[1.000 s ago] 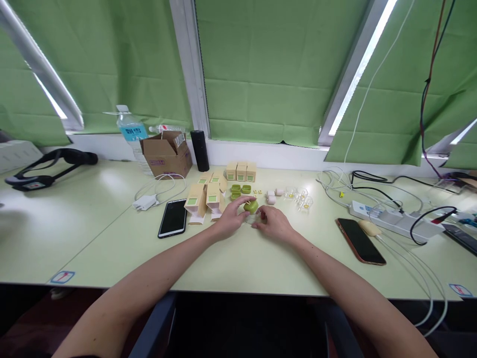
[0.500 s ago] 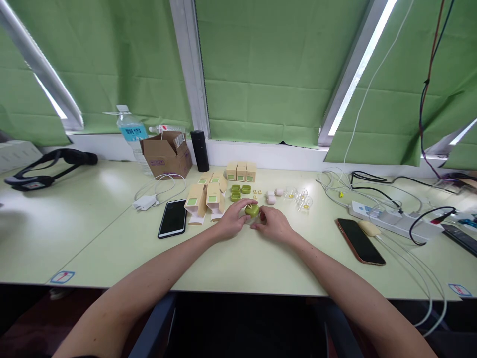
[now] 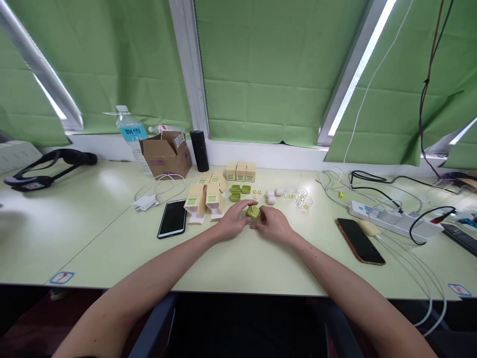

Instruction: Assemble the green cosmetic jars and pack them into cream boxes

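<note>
Between my two hands is a small olive-green container [image 3: 253, 212] with rounded corners and a little raised loop on top. My left hand [image 3: 231, 222] pinches its left side between thumb and fingers. At its right side, the curled fingers of my right hand [image 3: 276, 225] are closed against it, and they partly hide its lower edge. Just beyond are several open green cups [image 3: 235, 197] and some tiny yellow pieces [image 3: 255, 192]. To the right of these lie pale pink cylinders [image 3: 271, 200] and clear cups [image 3: 305, 203] with yellowish bottoms.
Opened small cardboard boxes [image 3: 196, 201] stand left of my hands, with closed ones [image 3: 241, 171] at the back. A black phone [image 3: 172, 219] lies further left. On the right are another phone [image 3: 359, 241], a power strip [image 3: 398, 219] and loose cables. A brown carton [image 3: 166, 156] stands back left.
The green container has shifted slightly right and tilted, so its top and loop show more plainly. Both hands have hardly moved.
</note>
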The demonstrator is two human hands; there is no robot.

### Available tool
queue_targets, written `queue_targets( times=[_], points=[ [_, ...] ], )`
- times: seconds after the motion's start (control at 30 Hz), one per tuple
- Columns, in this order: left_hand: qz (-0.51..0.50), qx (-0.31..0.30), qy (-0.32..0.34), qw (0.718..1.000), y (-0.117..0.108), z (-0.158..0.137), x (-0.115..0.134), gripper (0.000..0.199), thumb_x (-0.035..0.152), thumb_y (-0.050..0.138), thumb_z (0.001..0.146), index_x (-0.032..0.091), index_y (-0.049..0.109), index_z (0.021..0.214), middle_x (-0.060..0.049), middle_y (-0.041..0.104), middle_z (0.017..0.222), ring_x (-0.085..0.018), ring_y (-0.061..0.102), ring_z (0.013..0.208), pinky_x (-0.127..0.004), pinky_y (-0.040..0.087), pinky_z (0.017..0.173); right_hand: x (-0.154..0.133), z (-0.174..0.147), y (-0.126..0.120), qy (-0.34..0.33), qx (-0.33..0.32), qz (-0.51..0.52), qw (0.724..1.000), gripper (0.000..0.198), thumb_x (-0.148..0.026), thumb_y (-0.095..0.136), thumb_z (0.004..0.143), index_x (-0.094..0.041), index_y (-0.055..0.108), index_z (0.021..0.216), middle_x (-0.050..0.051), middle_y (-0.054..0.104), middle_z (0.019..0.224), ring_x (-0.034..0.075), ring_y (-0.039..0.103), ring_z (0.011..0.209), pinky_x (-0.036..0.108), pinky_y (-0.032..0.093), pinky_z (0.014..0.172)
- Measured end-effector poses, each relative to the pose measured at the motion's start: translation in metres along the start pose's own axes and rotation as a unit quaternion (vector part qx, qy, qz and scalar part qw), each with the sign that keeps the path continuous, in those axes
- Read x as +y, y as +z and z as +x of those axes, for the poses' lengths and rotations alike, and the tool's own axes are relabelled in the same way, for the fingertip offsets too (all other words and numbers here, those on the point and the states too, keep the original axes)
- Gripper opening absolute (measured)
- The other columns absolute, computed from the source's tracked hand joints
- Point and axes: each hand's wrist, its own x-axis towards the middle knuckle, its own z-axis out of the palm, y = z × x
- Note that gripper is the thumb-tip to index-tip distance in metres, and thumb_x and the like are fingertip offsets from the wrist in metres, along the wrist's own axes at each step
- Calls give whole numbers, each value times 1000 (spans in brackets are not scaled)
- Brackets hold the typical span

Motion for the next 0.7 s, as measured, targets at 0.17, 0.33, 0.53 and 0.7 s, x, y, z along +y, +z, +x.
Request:
queue_targets(
  times=[0.17,0.33,0.53,0.7],
  points=[
    [29,40,-27,998,1,2,-2,58,22,69,86,26,50,140,-9,60,140,-27,58,130,-45,48,113,1,1,1,24,20,-15,999,34,-47,80,84,-22,56,86,3,70,81,19,60,73,29,29,59],
    [92,44,-70,992,4,4,-4,59,32,76,82,23,49,134,-11,61,127,-29,62,116,-47,53,99,2,2,1,52,27,-30,998,37,-54,78,84,-22,59,89,5,71,84,21,63,75,30,29,58],
    [110,35,-37,993,8,3,-4,48,33,72,86,23,52,128,-10,62,125,-30,62,120,-48,52,100,2,2,0,42,31,-36,998,40,-55,80,82,-22,59,89,5,72,84,22,63,78,30,29,59],
    [75,34,-46,996,9,3,-5,49,29,69,88,22,49,132,-12,63,129,-30,62,123,-48,51,105,4,1,0,29,22,-6,999,32,-47,80,82,-23,60,84,2,70,79,19,61,73,29,31,59]
  ],
)
